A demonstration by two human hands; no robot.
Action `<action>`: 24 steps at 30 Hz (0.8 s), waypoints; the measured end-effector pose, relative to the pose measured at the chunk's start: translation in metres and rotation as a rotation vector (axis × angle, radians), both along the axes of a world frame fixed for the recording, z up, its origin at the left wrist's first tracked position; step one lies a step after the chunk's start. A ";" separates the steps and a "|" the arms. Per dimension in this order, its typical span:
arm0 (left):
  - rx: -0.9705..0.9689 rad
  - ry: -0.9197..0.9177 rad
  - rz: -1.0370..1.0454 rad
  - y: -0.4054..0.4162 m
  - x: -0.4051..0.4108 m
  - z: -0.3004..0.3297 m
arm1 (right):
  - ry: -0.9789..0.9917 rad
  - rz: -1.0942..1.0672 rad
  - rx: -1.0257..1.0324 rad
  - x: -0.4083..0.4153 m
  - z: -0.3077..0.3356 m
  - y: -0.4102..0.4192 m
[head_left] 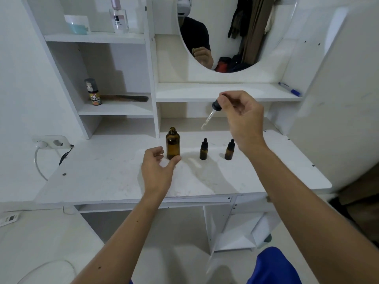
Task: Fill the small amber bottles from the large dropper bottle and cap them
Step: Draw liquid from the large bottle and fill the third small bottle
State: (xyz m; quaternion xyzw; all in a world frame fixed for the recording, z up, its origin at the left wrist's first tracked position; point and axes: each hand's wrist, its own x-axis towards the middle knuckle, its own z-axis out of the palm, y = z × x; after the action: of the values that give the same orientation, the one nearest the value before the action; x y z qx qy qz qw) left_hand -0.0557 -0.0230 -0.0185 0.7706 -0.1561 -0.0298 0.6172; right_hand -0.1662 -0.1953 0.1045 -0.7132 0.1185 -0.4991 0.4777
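Beside the large bottle (172, 146), left hand (159, 168) spread; right hand (243, 119) pinches dropper (213, 111) above

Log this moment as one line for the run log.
right hand holds dropper aloft | left hand open beside large bottle, uncapped | two small bottles capped | filling not begun

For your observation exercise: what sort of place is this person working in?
Probably a bedroom dressing table at home: a rounded mirror reflecting hanging clothes, white shelves holding a perfume bottle and a comb.
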 end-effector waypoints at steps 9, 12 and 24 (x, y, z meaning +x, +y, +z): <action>-0.021 -0.076 -0.306 -0.053 -0.082 -0.006 | 0.060 -0.233 0.087 -0.093 -0.022 -0.068; 0.038 -0.091 -0.487 -0.085 -0.103 -0.009 | 0.060 -0.267 0.093 -0.111 -0.029 -0.087; 0.249 -0.167 -0.590 -0.181 -0.117 -0.003 | 0.083 -0.251 0.127 -0.106 -0.049 -0.110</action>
State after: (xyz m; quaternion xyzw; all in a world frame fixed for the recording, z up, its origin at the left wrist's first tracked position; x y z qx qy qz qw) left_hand -0.1725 -0.2037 -0.0213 0.7615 -0.4176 -0.1628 0.4681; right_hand -0.2717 -0.3050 0.0553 -0.6812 0.2575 -0.5165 0.4504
